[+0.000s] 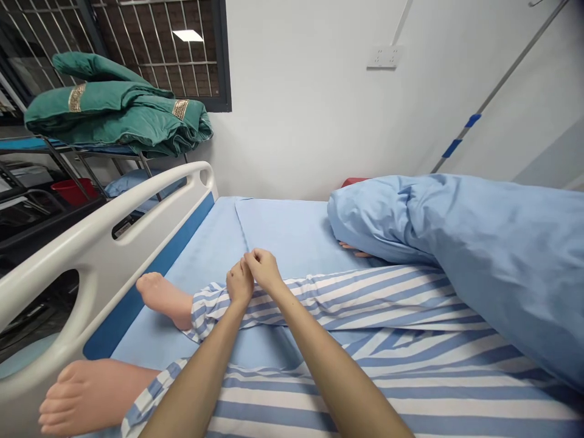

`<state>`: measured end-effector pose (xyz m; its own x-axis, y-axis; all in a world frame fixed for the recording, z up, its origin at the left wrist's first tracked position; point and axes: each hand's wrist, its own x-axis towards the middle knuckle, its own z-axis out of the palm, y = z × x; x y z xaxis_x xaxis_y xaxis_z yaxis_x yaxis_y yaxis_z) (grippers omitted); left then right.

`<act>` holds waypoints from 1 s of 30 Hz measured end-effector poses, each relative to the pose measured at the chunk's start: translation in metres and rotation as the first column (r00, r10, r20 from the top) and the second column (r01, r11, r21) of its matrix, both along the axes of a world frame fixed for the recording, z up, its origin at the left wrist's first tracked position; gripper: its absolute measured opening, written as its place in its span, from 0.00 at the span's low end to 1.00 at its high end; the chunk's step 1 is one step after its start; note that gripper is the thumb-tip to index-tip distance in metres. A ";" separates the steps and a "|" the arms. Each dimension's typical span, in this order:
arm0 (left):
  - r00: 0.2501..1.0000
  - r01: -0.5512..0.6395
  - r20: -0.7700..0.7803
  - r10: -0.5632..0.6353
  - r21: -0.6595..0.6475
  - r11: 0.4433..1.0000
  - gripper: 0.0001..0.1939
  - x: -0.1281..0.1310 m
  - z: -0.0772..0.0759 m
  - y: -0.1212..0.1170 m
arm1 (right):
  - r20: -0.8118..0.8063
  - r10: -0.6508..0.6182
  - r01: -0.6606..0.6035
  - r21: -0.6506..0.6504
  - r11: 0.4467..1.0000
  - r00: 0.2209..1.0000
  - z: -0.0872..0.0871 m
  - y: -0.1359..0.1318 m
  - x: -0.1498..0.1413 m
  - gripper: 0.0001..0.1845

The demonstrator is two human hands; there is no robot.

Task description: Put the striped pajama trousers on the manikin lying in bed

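Note:
My left hand (239, 283) and my right hand (263, 269) are side by side over the far leg of a manikin in blue-and-white striped trousers (347, 298). Both hands are closed in a pinch on the edge of a light blue pad (285, 231) that lies folded on the bed sheet (207, 249). The far foot (163, 296) sticks out bare to the left of my hands. The near foot (86, 394) lies at the lower left, close to the footboard.
A white footboard (100, 255) with cut-out grips runs along the left. A light blue duvet (465, 243) is bunched on the right. Green folded quilts (118, 109) sit on a metal rack at the back left, with a red basin (73, 190) below.

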<state>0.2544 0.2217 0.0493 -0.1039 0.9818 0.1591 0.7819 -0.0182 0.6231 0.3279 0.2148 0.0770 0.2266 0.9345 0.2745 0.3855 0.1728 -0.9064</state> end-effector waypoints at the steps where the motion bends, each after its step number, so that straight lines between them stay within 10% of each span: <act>1: 1.000 -0.007 0.011 0.007 -0.006 1.000 0.19 0.000 -0.001 0.001 | 0.044 0.000 -0.001 0.039 0.999 0.999 0.000 -0.002 0.005 0.15; 10: 0.994 0.021 0.104 -0.026 0.046 0.999 0.19 0.005 -0.011 0.004 | 0.016 -0.010 0.009 0.039 0.999 1.000 -0.040 -0.008 0.024 0.20; 20: 0.815 -0.108 0.577 -0.053 0.242 0.964 0.18 0.045 0.034 0.014 | -0.358 -0.049 0.065 0.033 0.997 0.932 -0.032 -0.002 0.030 0.20; 30: 0.976 0.122 0.167 -0.136 0.089 0.988 0.22 0.050 -0.006 -0.005 | -0.402 -0.195 0.216 0.006 0.976 0.894 -0.038 0.002 0.033 0.18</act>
